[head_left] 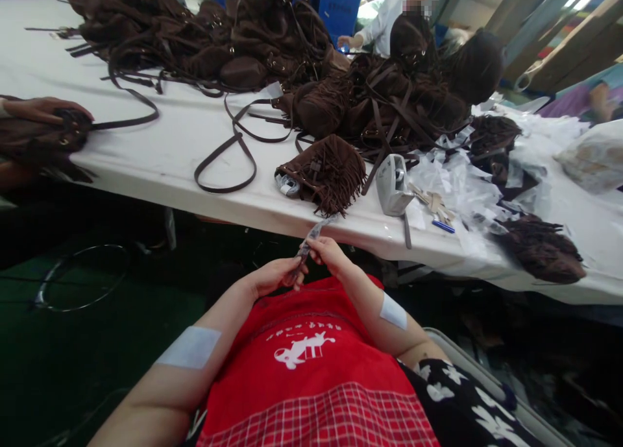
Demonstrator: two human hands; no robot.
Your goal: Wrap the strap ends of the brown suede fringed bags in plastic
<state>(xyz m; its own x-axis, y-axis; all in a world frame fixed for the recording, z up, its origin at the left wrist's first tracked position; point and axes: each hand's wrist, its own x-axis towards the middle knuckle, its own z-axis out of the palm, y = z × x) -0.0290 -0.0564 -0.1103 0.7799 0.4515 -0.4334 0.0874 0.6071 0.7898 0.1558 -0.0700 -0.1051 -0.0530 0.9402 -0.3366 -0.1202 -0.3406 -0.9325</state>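
Note:
Just above the red apron [302, 343], my left hand [282, 273] and my right hand [327, 251] pinch a thin strip wrapped in clear plastic [314, 231]. Its upper end reaches up toward the table edge. My left hand closes round the lower part, and the fingers of my right hand hold it a little higher. On the white table [170, 168] in front of them lies a brown fringed bag [326, 174], with grey-white stuffing showing at its opening.
Brown bags with straps [243, 38] pile along the table's back. A grey tape dispenser [393, 184], blue pen [443, 227] and plastic wrappings [452, 174] lie on the right. Another person's hand [46, 109] rests on a bag at left; a person in white [384, 35] is behind.

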